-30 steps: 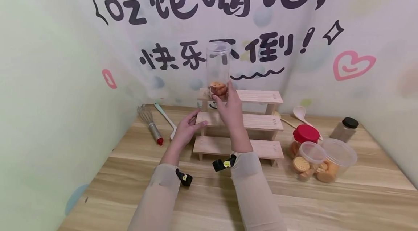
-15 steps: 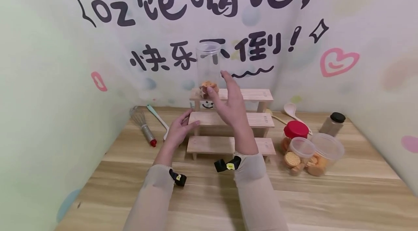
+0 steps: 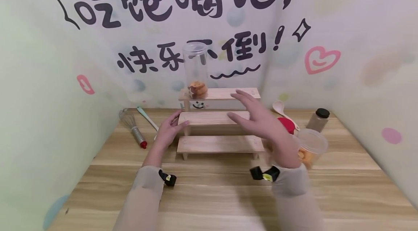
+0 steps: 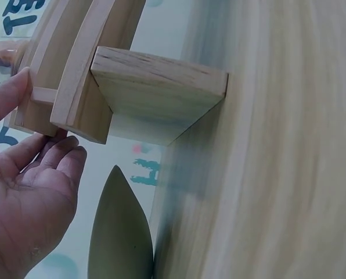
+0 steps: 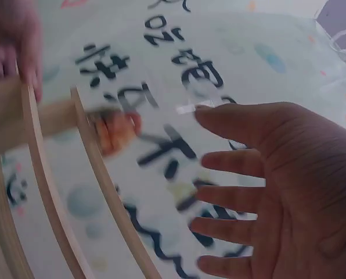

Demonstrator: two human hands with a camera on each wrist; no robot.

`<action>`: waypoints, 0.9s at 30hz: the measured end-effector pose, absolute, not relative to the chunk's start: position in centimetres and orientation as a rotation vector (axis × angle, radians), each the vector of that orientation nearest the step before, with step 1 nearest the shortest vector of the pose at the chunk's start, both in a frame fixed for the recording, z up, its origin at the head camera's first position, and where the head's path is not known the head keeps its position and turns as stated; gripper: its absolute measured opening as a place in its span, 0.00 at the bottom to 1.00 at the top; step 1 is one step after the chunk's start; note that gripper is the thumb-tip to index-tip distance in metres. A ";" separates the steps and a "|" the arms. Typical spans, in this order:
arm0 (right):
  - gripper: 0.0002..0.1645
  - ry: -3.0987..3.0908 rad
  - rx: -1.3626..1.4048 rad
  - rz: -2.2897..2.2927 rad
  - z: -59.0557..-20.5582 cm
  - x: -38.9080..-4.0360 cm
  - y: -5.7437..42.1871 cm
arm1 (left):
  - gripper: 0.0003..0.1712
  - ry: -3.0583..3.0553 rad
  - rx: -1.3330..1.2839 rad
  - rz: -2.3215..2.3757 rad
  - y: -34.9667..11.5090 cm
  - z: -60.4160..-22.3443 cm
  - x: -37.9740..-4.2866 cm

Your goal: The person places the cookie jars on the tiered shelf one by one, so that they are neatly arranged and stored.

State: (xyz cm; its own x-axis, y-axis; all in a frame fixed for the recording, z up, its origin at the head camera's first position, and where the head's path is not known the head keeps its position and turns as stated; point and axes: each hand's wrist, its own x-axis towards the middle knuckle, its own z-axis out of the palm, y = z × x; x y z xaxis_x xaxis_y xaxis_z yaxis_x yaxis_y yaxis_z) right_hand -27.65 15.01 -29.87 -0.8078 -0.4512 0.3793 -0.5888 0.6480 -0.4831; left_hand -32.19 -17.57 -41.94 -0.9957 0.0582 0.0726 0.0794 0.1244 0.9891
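Note:
A tall clear jar point(image 3: 196, 66) with cookies in its bottom stands upright at the left end of the top step of a three-tier wooden stand point(image 3: 212, 118). My left hand point(image 3: 166, 131) holds the left end of the middle step. In the left wrist view, the thumb of this left hand point(image 4: 33, 197) lies on one face of the board and the fingers curl at the other. My right hand point(image 3: 267, 124) is in the air at the stand's right side, apart from the jar. Its fingers spread loosely with nothing between them, as the right wrist view shows the right hand point(image 5: 301, 197).
On the left lie a whisk point(image 3: 133, 128) and a teal-handled utensil point(image 3: 147, 118). At right stand a red-lidded jar point(image 3: 286, 125), a clear tub of cookies point(image 3: 311, 142), a black-capped bottle point(image 3: 318, 120) and a pale spoon point(image 3: 284, 110). My right arm partly hides the containers.
My right hand has let go of the cookie jar and drawn away to the right. The jar stays on the top step. My left hand keeps its hold; the head view has shifted right.

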 end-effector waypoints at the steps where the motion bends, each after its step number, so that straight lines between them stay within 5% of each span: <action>1: 0.41 -2.673 0.850 0.890 -30.0 -27.5 16.2 | 0.44 -2.341 -0.149 -2.064 -17.6 -41.9 -32.1; 13: 0.44 -2.893 0.586 0.805 -33.4 -27.9 28.1 | 0.44 -2.345 -0.162 -2.028 -18.1 -42.4 -32.2; 27: 0.42 -3.018 0.455 0.834 -35.4 -28.8 30.1 | 0.43 -2.355 -0.176 -2.017 -17.8 -42.2 -31.8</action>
